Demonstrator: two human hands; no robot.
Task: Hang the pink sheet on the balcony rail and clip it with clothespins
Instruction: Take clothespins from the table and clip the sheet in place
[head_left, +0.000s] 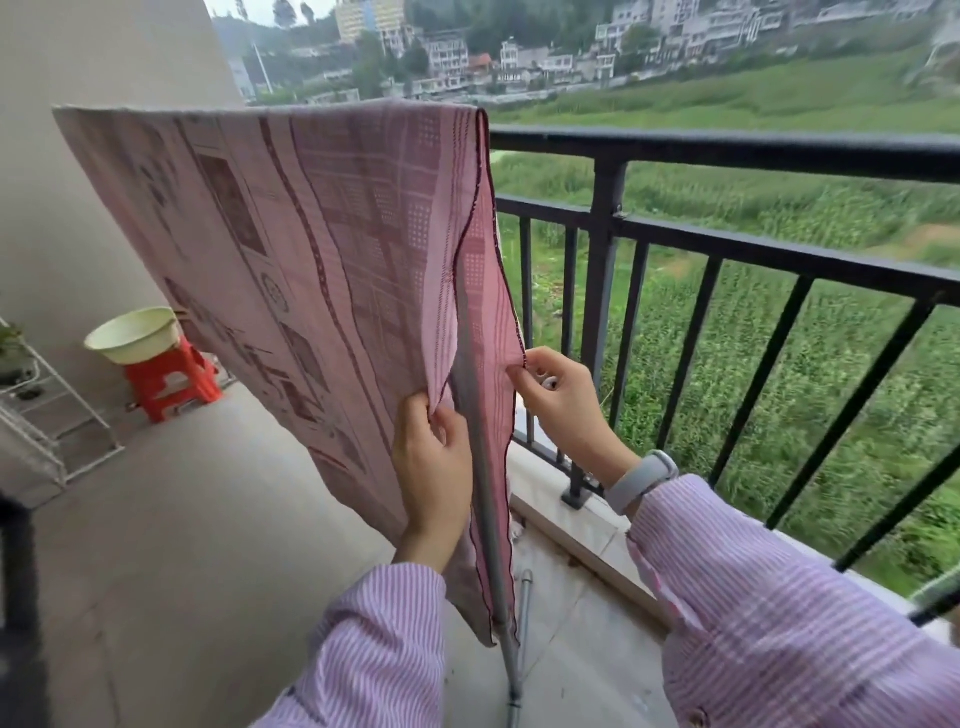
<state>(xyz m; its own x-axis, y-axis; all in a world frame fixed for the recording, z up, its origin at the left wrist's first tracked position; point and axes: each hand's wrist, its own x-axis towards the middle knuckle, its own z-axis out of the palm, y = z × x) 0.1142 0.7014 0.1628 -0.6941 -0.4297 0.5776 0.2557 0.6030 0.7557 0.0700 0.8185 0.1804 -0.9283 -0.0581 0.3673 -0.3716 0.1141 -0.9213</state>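
Note:
A pink patterned sheet (291, 244) hangs folded over a raised bar, its two layers falling on either side of a grey metal pole (480, 467). My left hand (434, 462) pinches the near layer's side edge at mid height. My right hand (563, 405) pinches the far layer's dark-stitched edge, level with the left and closer to the black balcony rail (727, 150). The sheet's top fold sits just left of where the rail begins. No clothespins are visible.
A pale basin (132, 335) sits on a red plastic stool (169, 376) by the left wall. A white wire rack (47, 415) stands at the far left. The rail's vertical bars (691, 343) run along the right, with a stone ledge (576, 514) below them.

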